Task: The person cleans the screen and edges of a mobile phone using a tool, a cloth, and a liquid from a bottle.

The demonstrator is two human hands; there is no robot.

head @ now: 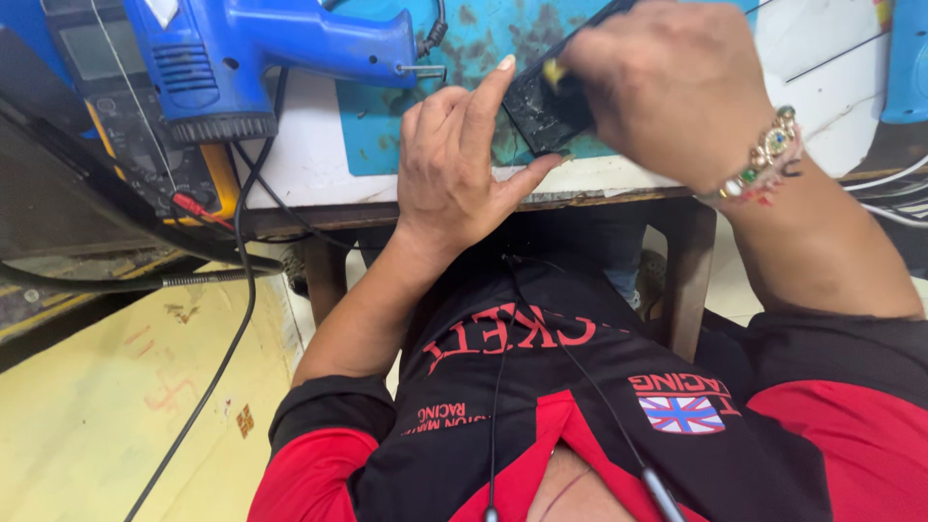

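We steady a dark flat device [546, 101] on the teal mat [406, 135] with our left hand [459, 159], grip loose; our right hand [667, 87] pinches a small yellow tool [553, 71] above it, blue heat gun [261, 48] left of the mat.

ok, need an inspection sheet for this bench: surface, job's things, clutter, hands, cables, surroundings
surface: white bench top with a stained teal mat on it.
job's things: flat black device lying on the teal mat at the bench edge.
clutter: blue heat gun and a yellow-edged meter on the left.
hands: left hand rests on the bench edge, thumb and forefinger at the device; right hand is over the device, blurred, with a small yellowish thing at its fingertips, its grip unclear.
cables: black cord hangs off the bench; white cables at the right edge.
surroundings: pale yellow floor sheet below; wooden bench leg.
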